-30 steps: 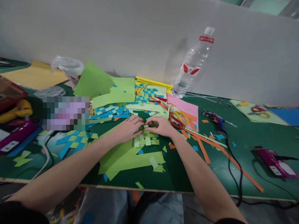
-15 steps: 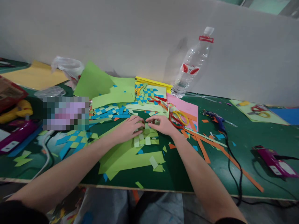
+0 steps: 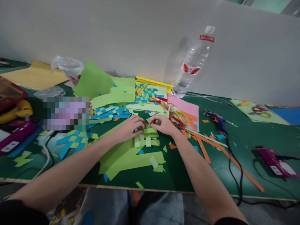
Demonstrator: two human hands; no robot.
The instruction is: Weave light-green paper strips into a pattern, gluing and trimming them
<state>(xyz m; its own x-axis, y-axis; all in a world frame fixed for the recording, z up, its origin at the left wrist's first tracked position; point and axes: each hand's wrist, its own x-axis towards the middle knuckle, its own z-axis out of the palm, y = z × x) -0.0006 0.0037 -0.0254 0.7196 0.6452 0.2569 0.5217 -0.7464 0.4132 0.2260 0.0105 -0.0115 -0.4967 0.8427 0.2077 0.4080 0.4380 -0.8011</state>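
A small weave of green and pale paper strips (image 3: 148, 142) lies on the table between my hands, on top of a green paper sheet (image 3: 114, 157). My left hand (image 3: 130, 128) curls over the upper left of the weave, its thumb and fingers closed on that edge. At the upper right of it, my right hand (image 3: 162, 124) pinches thumb and forefinger together on a thin pale green strip, mostly hidden by the fingers. A loose pale piece (image 3: 154, 162) rests on the green sheet nearer to me.
Behind my hands lie blue-and-green woven pieces (image 3: 106, 111) and scissors (image 3: 179, 118). A clear bottle (image 3: 193, 67) leans against the wall. To the right are a glue gun (image 3: 217, 121), orange strips (image 3: 228, 156) and a purple device (image 3: 275, 164) with a cable.
My right hand has shifted slightly and its fingers have curled in more tightly; a pale strip end now shows by its fingertips. My left hand stays almost in place on the weave.
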